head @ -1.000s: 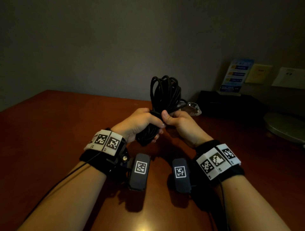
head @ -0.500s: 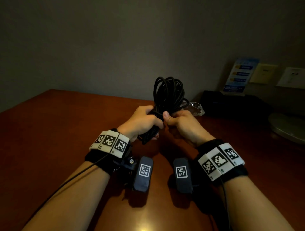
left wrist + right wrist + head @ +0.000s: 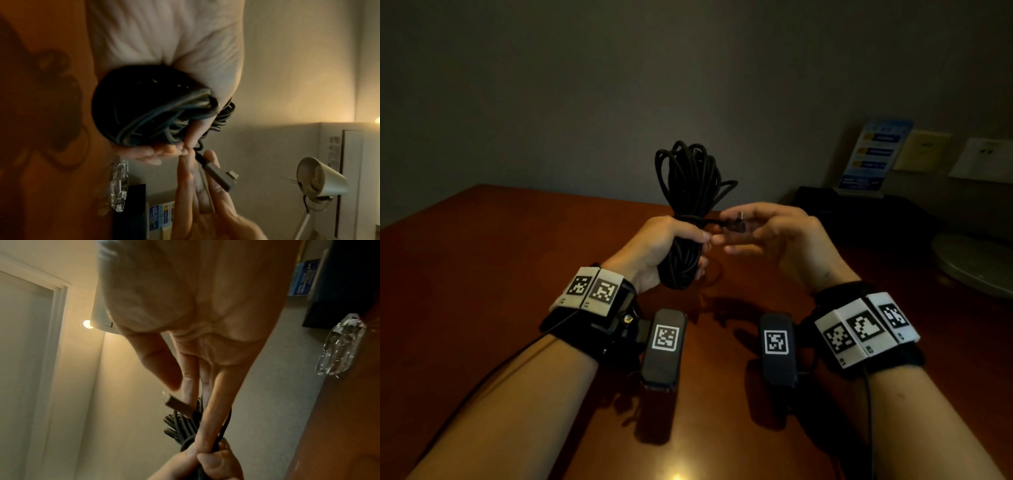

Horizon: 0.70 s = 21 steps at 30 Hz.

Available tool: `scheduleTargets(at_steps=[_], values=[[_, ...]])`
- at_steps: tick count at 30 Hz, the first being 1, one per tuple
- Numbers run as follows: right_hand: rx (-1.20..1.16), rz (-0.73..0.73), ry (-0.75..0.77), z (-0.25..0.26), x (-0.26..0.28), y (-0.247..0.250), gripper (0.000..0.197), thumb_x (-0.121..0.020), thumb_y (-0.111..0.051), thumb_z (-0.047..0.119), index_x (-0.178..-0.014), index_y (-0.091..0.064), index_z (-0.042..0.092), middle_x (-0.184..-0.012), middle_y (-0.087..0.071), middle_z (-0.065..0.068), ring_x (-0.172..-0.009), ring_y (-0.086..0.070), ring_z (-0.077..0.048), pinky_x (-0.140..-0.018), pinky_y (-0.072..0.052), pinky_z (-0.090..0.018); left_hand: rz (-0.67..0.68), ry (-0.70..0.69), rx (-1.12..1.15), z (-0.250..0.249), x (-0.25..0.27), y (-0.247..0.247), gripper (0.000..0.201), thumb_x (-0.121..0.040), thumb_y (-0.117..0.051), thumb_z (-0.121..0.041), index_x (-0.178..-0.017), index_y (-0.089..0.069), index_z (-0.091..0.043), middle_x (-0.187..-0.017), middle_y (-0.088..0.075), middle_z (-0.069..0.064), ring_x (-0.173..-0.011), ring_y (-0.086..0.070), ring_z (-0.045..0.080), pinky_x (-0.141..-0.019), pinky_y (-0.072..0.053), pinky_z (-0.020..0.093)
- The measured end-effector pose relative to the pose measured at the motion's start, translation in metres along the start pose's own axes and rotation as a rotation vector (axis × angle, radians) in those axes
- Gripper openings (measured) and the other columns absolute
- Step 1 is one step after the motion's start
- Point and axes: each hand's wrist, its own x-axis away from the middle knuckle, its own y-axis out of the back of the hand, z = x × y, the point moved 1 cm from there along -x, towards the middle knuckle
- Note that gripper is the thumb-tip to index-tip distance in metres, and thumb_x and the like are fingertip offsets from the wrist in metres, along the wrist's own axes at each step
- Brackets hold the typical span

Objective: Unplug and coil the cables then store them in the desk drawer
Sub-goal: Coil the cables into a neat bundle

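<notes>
A black cable [image 3: 690,185] is wound into a long bundle and held upright above the brown desk [image 3: 482,281]. My left hand [image 3: 671,241] grips the bundle round its middle, thumb and fingers wrapped about it [image 3: 156,113]. A short free end runs right to an angled plug [image 3: 736,224]. My right hand [image 3: 767,229] is beside it with fingers nearly straight; the plug [image 3: 219,176] lies against those fingers [image 3: 213,402] and the thumb stands just off it. No drawer is in view.
A glass ashtray [image 3: 341,347] sits on the desk behind the hands. At the back right are a black box [image 3: 859,212] with a blue leaflet stand [image 3: 873,157], wall sockets [image 3: 986,161] and a desk lamp [image 3: 320,180] on its round base [image 3: 976,263].
My right hand has let go of the bundle, shifted right and straightened its fingers. The plug end now shows between the hands. The left hand keeps its grip.
</notes>
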Motion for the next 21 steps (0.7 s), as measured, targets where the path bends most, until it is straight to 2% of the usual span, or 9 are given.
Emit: scheduleTargets(at_steps=[3, 7, 9, 11, 13, 14, 16, 18, 21], values=[[0.125, 0.003, 0.076, -0.005, 0.000, -0.002, 0.030, -0.091, -0.047, -0.012, -0.116, -0.063, -0.003, -0.110, -0.071, -0.018, -0.098, -0.071, -0.026, -0.080, -0.057, -0.027, 0.035, 0.031, 0.070, 0.000, 0.001, 0.002, 0.008, -0.086, -0.049, -0.006, -0.085, -0.055, -0.002, -0.065, -0.051, 0.005, -0.049, -0.050, 0.019, -0.052, -0.043, 0.030], [0.293, -0.068, 0.165, -0.015, -0.003, -0.007, 0.027, -0.085, -0.065, -0.003, -0.109, -0.069, 0.007, -0.090, -0.073, -0.002, -0.081, -0.071, -0.009, -0.071, -0.054, -0.018, 0.083, 0.014, 0.075, 0.004, 0.001, 0.003, 0.024, -0.077, -0.046, -0.007, -0.100, -0.051, -0.003, -0.067, -0.050, 0.007, -0.051, -0.047, 0.021, -0.056, -0.038, 0.033], [0.348, -0.099, 0.187, -0.019, -0.004, -0.010, 0.019, -0.081, -0.070, 0.004, -0.098, -0.072, 0.011, -0.081, -0.071, 0.002, -0.074, -0.068, -0.006, -0.068, -0.052, -0.017, 0.127, -0.022, 0.053, 0.005, 0.002, 0.004, 0.030, -0.068, -0.050, -0.006, -0.097, -0.054, -0.001, -0.068, -0.049, 0.010, -0.052, -0.047, 0.023, -0.057, -0.038, 0.033], [0.389, -0.135, 0.207, -0.022, -0.004, -0.011, 0.015, -0.075, -0.073, 0.018, -0.090, -0.071, 0.017, -0.073, -0.066, 0.005, -0.068, -0.061, -0.004, -0.060, -0.049, -0.016, 0.148, -0.062, 0.022, 0.004, 0.003, 0.002, 0.023, -0.064, -0.052, -0.003, -0.086, -0.060, 0.000, -0.069, -0.050, 0.013, -0.052, -0.049, 0.025, -0.056, -0.040, 0.033], [0.399, -0.155, 0.197, -0.022, -0.004, -0.011, 0.015, -0.073, -0.073, 0.023, -0.087, -0.070, 0.018, -0.072, -0.060, 0.003, -0.065, -0.057, -0.005, -0.054, -0.048, -0.018, 0.153, -0.083, -0.013, 0.003, 0.004, 0.002, 0.018, -0.062, -0.057, 0.002, -0.078, -0.065, -0.003, -0.069, -0.051, 0.017, -0.054, -0.050, 0.026, -0.056, -0.041, 0.034], [0.390, -0.154, 0.181, -0.022, -0.003, -0.010, 0.013, -0.075, -0.074, 0.020, -0.088, -0.070, 0.017, -0.072, -0.059, 0.003, -0.064, -0.057, -0.004, -0.052, -0.049, -0.019, 0.150, -0.090, -0.036, 0.003, 0.004, 0.002, 0.023, -0.062, -0.061, 0.002, -0.084, -0.065, -0.002, -0.073, -0.054, 0.022, -0.056, -0.052, 0.027, -0.055, -0.043, 0.034], [0.360, -0.140, 0.139, -0.021, -0.002, -0.010, 0.011, -0.082, -0.072, 0.012, -0.091, -0.068, 0.011, -0.077, -0.057, 0.000, -0.065, -0.062, -0.005, -0.053, -0.054, -0.022, 0.118, -0.089, -0.079, 0.005, 0.000, 0.005, 0.059, -0.060, -0.073, -0.001, -0.116, -0.054, 0.005, -0.100, -0.059, 0.038, -0.065, -0.060, 0.027, -0.057, -0.049, 0.037], [0.319, -0.131, 0.106, -0.020, -0.001, -0.011, 0.013, -0.084, -0.070, 0.009, -0.095, -0.066, 0.004, -0.083, -0.055, -0.005, -0.068, -0.065, -0.008, -0.055, -0.057, -0.027, 0.097, -0.114, -0.113, 0.005, -0.001, 0.005, 0.082, -0.061, -0.080, -0.009, -0.132, -0.041, 0.001, -0.121, -0.059, 0.033, -0.072, -0.066, 0.025, -0.060, -0.052, 0.037], [0.224, -0.141, 0.077, -0.020, -0.001, -0.011, 0.007, -0.085, -0.068, 0.007, -0.091, -0.063, 0.005, -0.075, -0.059, -0.001, -0.063, -0.066, -0.007, -0.054, -0.058, -0.028, 0.114, -0.166, -0.122, 0.002, 0.000, -0.001, 0.079, -0.071, -0.076, -0.020, -0.136, -0.034, -0.002, -0.125, -0.060, 0.026, -0.074, -0.068, 0.022, -0.059, -0.053, 0.035]])
